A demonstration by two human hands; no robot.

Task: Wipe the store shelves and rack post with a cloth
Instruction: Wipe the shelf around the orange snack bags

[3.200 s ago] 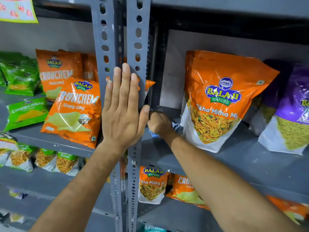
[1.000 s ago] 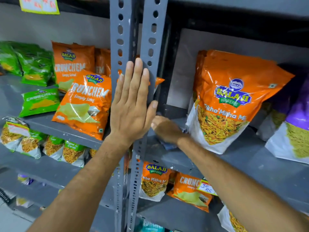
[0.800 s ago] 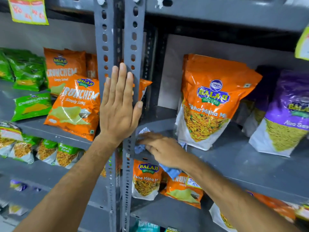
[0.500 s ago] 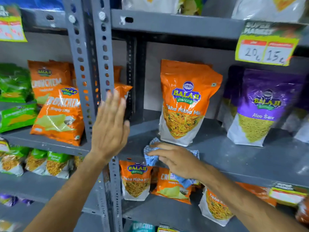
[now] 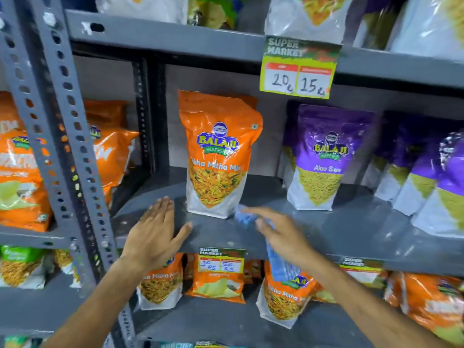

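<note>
A grey metal shelf [image 5: 351, 222] runs across the middle, carried by a perforated grey rack post [image 5: 57, 136] at the left. My right hand [image 5: 281, 234] lies on the shelf's front part, pressing a blue cloth [image 5: 278, 267] that hangs over the front lip; the cloth and the hand are blurred. My left hand [image 5: 155, 229] is held flat with fingers spread, over the shelf's left end, to the right of the post and apart from it.
An orange snack pouch [image 5: 216, 151] stands upright just behind both hands. Purple pouches [image 5: 324, 156] stand to its right, orange bags [image 5: 20, 177] left of the post. Price tags [image 5: 297, 69] hang from shelf lips. More packets fill the shelf below [image 5: 216, 277].
My left hand has come off the rack post and moved right, over the shelf. My right hand has slid the cloth rightward along the shelf. The view has shifted right and upward.
</note>
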